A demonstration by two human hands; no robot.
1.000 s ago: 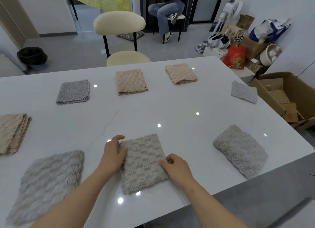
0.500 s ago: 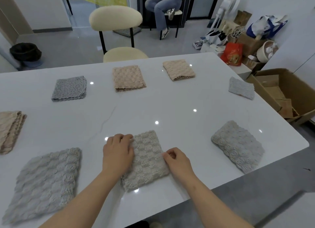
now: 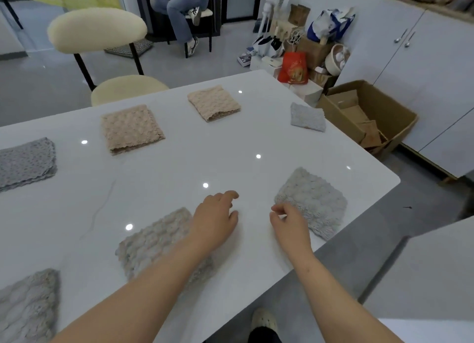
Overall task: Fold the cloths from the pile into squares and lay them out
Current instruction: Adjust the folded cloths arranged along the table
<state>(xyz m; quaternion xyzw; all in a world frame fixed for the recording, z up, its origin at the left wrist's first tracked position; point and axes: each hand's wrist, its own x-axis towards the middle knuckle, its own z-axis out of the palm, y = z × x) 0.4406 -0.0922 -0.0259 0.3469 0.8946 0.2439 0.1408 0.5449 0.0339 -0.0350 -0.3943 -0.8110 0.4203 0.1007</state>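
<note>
Seeing both our hands low over the white tabletop (image 3: pixel 179 168) near its front edge, neither gripping anything. Our left hand (image 3: pixel 215 222) is palm down, fingers relaxed and slightly spread, on or just above bare surface; we can't tell which. Our right hand (image 3: pixel 289 226) has fingers loosely curled with nothing between them. Its tips sit right at the near-left corner of the grey folded cloth (image 3: pixel 314 201) by the front-right corner, contact unclear. The taupe folded cloth (image 3: pixel 156 242) lies flat at the front edge, partly under our left forearm. The big grey cloth (image 3: pixel 25 306) is at the front-left corner, cut off by the frame. The dark grey cloth (image 3: pixel 25 160) is folded at the left edge. Along the far edge we see the first beige square (image 3: pixel 130 128) and the second beige square (image 3: pixel 214 102). The pale grey square (image 3: pixel 306 117) is at the far-right corner. All cloths lie well apart. Off the table: cream chair (image 3: pixel 97 29) behind the far edge, open cardboard box (image 3: pixel 372 111) on the floor past the right edge.
</note>
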